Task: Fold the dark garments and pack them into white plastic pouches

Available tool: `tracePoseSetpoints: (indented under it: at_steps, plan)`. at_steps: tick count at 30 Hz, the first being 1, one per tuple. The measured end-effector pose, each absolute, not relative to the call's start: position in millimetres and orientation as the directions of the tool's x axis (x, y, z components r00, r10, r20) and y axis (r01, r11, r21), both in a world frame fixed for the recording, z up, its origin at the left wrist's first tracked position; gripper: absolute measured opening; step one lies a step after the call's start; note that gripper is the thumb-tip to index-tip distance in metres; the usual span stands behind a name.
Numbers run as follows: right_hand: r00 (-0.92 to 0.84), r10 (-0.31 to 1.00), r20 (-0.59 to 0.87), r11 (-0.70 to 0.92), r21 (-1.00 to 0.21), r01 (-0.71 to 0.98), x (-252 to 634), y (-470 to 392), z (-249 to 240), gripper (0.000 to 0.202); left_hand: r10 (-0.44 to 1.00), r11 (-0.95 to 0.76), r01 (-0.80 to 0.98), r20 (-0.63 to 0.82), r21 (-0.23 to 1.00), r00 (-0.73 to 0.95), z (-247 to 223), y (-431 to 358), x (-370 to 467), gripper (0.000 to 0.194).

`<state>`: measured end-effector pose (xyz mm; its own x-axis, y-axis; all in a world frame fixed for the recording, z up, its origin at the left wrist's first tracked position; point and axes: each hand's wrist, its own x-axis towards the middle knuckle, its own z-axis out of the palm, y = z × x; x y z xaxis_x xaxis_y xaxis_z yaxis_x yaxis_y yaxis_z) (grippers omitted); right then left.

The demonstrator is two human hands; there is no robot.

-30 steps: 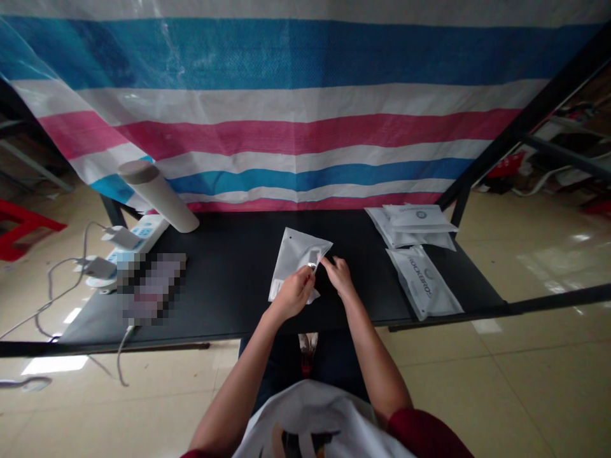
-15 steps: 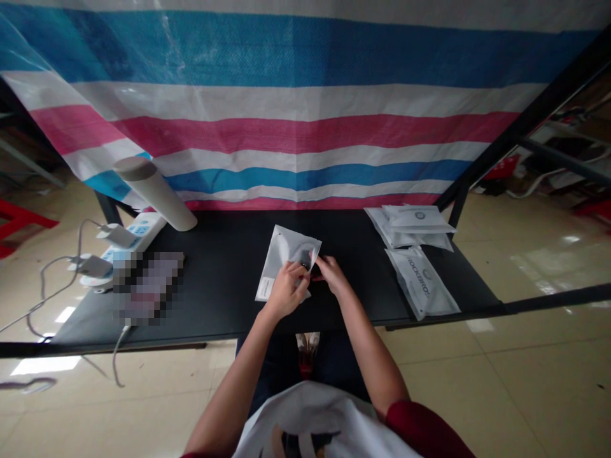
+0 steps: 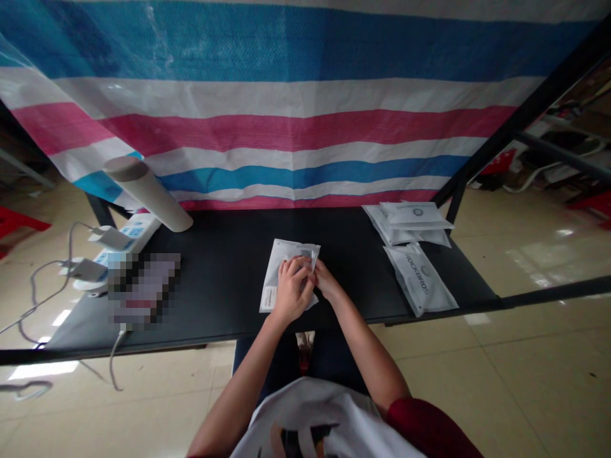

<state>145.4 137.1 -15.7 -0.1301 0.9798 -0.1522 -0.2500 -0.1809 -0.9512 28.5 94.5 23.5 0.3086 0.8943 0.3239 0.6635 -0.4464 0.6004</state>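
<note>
A translucent white plastic pouch (image 3: 273, 270) with a small white label at its lower left lies on the black table in front of me. Something dark shows through its right part; its kind is unclear. My left hand (image 3: 291, 289) rests over the pouch, fingers curled onto its right side and gripping it. At the right edge of the pouch is my right hand (image 3: 327, 283), fingers bent in against that edge. Its fingertips are partly hidden behind the pouch and my left hand.
To the right lie a printed white pouch (image 3: 420, 280) and several stacked pouches (image 3: 415, 219). On the left are a pale bottle (image 3: 153, 194), a power strip (image 3: 138, 232) with plugged chargers, and a blurred-out phone (image 3: 149, 286) on a cable. A striped sheet (image 3: 291, 127) hangs behind the table.
The pouch has shifted slightly toward me. My left hand now spreads further over its right side, and my right hand has moved in closer to it. The dark item is more covered.
</note>
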Motion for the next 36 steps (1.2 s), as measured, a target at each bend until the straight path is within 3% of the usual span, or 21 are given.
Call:
tracePoseSetpoints:
  at_steps: [3, 8, 14, 17, 20, 26, 31, 36]
  plan:
    - [-0.118, 0.991, -0.066, -0.093, -0.967, -0.237, 140.4, 136.9, -22.0, 0.032, 0.895, -0.442, 0.680, 0.339, 0.585, 0.291, 19.8, 89.2, 32.5, 0.017]
    - [-0.167, 0.979, -0.115, -0.101, -0.991, 0.089, 157.1, 135.2, -22.2, 0.029, 0.915, -0.390, 0.719, 0.328, 0.576, 0.234, 17.6, 90.0, 24.0, 0.016]
    - [-0.352, 0.936, 0.000, 0.112, -0.948, 0.298, 185.1, 119.7, -8.4, 0.020, 0.921, -0.375, 0.720, 0.320, 0.584, 0.221, 13.2, 92.8, 14.6, 0.030]
    - [-0.436, 0.900, -0.012, 0.155, -0.926, 0.344, 192.0, 109.5, -3.5, 0.025, 0.922, -0.375, 0.768, 0.297, 0.519, 0.249, 9.8, 92.1, 16.4, 0.042]
    - [-0.412, 0.910, -0.045, 0.132, -0.910, 0.392, 199.6, 98.8, -0.2, 0.028, 0.925, -0.367, 0.823, 0.262, 0.433, 0.275, 5.8, 92.2, 20.5, 0.044]
    - [-0.290, 0.955, -0.067, 0.044, -0.932, 0.361, 213.1, 76.6, 0.7, 0.027, 0.912, -0.400, 0.822, 0.269, 0.406, 0.311, 6.0, 87.1, 18.5, 0.046]
    - [-0.250, 0.963, -0.096, -0.020, -0.957, 0.290, 213.4, 59.1, -1.5, 0.017, 0.814, -0.576, 0.710, 0.366, 0.407, 0.450, 10.6, 59.6, 11.0, 0.045]
    - [-0.310, 0.943, -0.119, -0.033, -0.962, 0.270, 209.3, 49.1, -7.1, 0.015, 0.775, -0.631, 0.645, 0.309, 0.430, 0.551, -2.5, 44.5, 16.7, 0.018]
